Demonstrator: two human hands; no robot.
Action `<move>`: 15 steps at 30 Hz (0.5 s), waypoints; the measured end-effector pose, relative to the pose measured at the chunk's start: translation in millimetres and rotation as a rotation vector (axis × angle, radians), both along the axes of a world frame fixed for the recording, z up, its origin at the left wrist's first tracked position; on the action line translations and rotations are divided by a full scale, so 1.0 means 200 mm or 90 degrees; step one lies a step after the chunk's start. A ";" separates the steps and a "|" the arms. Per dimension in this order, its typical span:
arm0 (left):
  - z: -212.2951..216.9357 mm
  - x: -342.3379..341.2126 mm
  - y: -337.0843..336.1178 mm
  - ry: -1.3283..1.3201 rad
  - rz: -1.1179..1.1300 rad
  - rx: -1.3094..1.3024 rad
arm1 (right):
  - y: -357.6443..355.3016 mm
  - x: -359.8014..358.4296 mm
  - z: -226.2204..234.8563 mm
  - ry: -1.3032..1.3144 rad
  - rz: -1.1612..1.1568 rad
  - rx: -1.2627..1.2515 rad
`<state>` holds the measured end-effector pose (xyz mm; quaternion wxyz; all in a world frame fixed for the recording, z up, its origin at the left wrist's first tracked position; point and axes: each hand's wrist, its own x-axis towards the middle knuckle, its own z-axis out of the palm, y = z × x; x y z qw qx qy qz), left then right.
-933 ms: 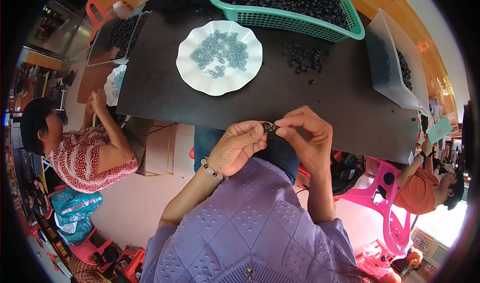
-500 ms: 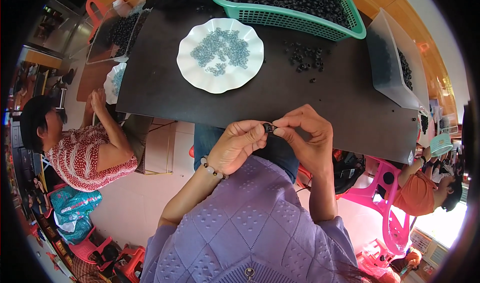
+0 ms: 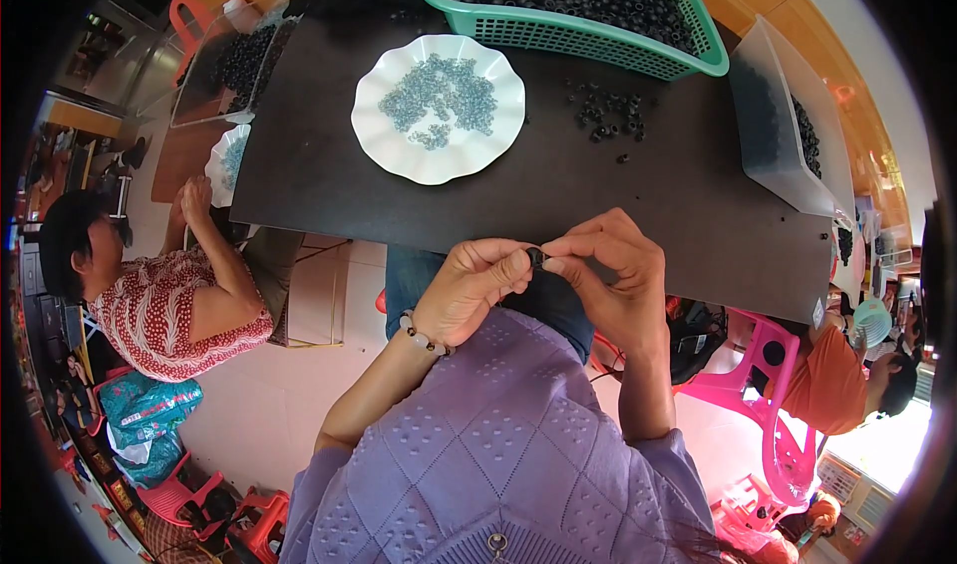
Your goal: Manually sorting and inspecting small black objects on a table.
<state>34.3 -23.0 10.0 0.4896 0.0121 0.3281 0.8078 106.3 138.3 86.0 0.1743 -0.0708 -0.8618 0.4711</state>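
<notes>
Head view: left hand [image 3: 477,290] and right hand [image 3: 610,280] pinch one small black ring [image 3: 535,258] between fingertips, just above the lap. Beyond the hands, white plate [image 3: 374,141] of grey rings, loose black pieces [image 3: 603,111], full green basket [image 3: 598,41]: most work looks left.

1. A dark, matte table [image 3: 558,195] carries everything here.
2. A white scalloped plate [image 3: 384,150] sits left of centre, heaped with small grey rings.
3. A green mesh basket [image 3: 588,46] stands at the far edge, full of black rings.
4. Loose black rings [image 3: 603,116] lie scattered beside the plate (a few strays nearby).
5. A clear plastic tub [image 3: 773,136] rests at the right end.
</notes>
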 end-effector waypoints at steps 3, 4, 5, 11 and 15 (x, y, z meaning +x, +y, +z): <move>-0.05 -0.01 -0.02 0.000 -0.015 0.033 | 0.00 0.00 0.00 -0.006 0.008 0.008; -0.05 -0.01 -0.03 0.018 -0.016 0.026 | 0.01 0.00 0.00 -0.011 0.018 0.012; -0.05 -0.01 -0.03 0.036 -0.017 0.020 | 0.01 0.00 0.00 -0.011 0.018 0.013; -0.06 -0.02 -0.03 0.011 -0.029 0.036 | 0.01 0.01 0.01 -0.001 0.023 0.006; -0.04 -0.02 -0.03 0.001 -0.024 0.044 | 0.00 0.01 0.02 0.001 0.007 -0.008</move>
